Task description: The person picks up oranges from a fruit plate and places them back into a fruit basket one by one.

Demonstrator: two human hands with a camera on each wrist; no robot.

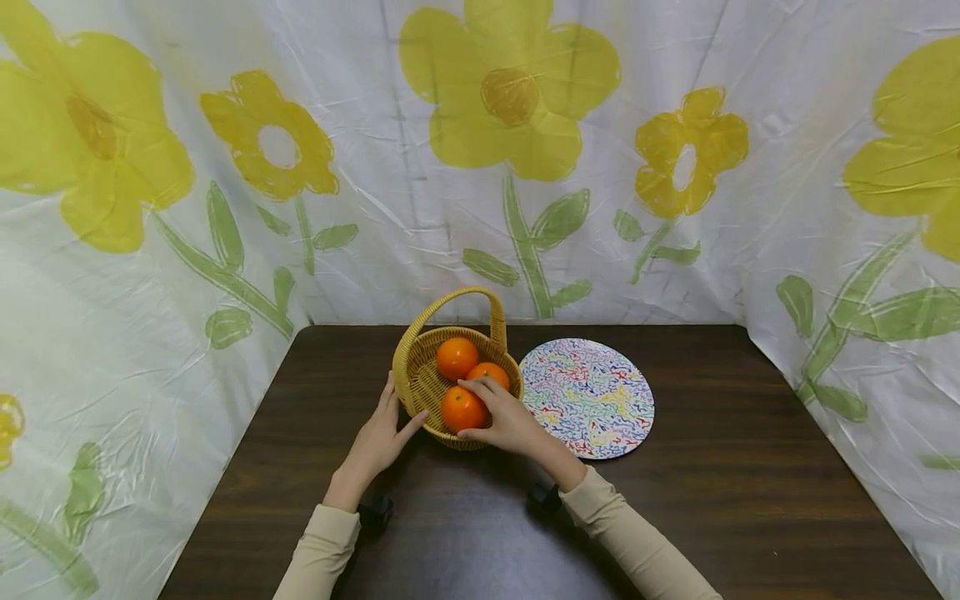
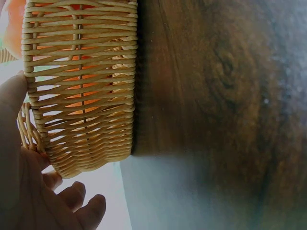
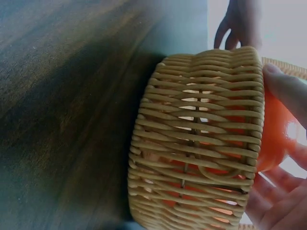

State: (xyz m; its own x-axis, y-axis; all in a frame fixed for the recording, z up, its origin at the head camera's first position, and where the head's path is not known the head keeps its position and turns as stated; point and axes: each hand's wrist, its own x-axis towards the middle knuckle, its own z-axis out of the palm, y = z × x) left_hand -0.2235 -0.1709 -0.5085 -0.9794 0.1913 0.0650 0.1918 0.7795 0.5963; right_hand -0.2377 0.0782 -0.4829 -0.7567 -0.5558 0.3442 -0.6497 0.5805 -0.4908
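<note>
A yellow wicker basket (image 1: 423, 379) with a tall arched handle stands on the table and contains three oranges. My left hand (image 1: 377, 440) holds it at the left side, thumb at the front rim and fingers along the outer wall near the handle's foot. In the left wrist view the thumb touches the woven rim (image 2: 29, 57). Over the front of the basket, my right hand (image 1: 513, 421) grips the nearest orange (image 1: 461, 408) between thumb and fingers. Another orange (image 1: 457, 358) sits behind it, and a third orange (image 1: 491, 375) is partly hidden by the right hand.
A round mat (image 1: 588, 398) with multicoloured squiggles lies right of the basket on the dark wooden table (image 1: 720, 500). A white curtain (image 1: 360, 250) printed with yellow flowers hangs behind the table's back edge and at both sides.
</note>
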